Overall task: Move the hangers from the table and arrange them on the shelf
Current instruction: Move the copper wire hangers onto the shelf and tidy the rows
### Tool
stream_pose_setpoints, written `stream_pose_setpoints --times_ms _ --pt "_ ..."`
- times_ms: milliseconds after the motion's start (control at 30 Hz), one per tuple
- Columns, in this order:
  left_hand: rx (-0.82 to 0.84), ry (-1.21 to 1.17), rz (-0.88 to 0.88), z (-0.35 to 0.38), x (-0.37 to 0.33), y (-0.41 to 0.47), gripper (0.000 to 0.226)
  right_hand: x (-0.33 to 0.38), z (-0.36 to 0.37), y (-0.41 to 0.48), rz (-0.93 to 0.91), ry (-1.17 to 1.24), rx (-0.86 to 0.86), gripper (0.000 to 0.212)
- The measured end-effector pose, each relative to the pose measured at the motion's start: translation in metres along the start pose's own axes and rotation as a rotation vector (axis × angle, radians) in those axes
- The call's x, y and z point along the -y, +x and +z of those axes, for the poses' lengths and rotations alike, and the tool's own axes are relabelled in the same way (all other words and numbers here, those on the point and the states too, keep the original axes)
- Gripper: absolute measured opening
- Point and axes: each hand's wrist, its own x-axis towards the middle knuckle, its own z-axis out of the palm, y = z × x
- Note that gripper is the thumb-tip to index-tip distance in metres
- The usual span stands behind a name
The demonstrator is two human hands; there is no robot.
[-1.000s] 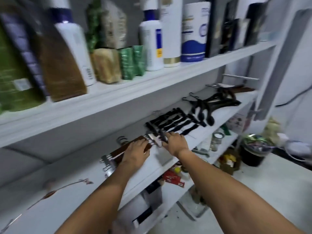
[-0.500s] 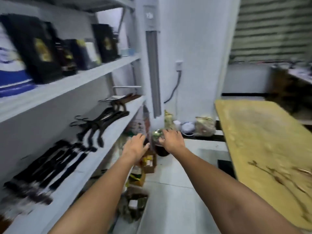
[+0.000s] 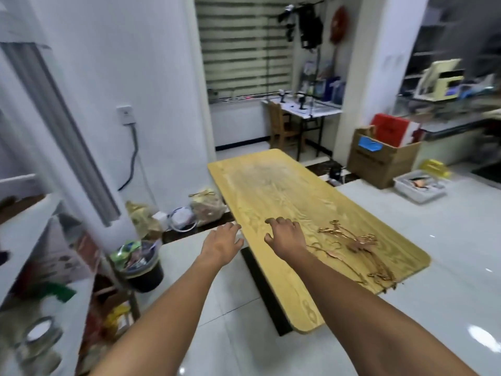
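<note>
A loose pile of thin copper-coloured hangers [image 3: 357,246] lies on the near right part of the light wooden table [image 3: 273,185]. My right hand [image 3: 284,236] hovers over the table just left of the pile, fingers relaxed and holding nothing. My left hand [image 3: 221,244] is stretched out beside the table's left edge, over the floor, open and empty. The white shelf [image 3: 24,232] shows only at the far left edge, blurred.
A black bin [image 3: 141,263] full of rubbish stands on the floor by the shelf. Bags [image 3: 207,206] sit against the wall. A cardboard box [image 3: 382,156] and a white tray [image 3: 420,185] lie beyond the table on the right. Shiny tiled floor surrounds the table.
My view has swung right from the shelf to the table. Both hands left the hangers on the shelf and now reach empty toward the table.
</note>
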Motion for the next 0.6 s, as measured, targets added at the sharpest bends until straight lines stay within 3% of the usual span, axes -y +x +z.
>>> stream_pose_setpoints --times_ms 333,600 --pt "0.068 -0.006 0.189 0.015 -0.017 0.112 0.047 -0.064 0.014 0.041 0.266 -0.012 0.0 0.047" --pt "0.18 0.029 0.307 0.057 -0.047 0.151 0.047 -0.113 0.032 0.032 0.451 -0.026 0.044 0.049"
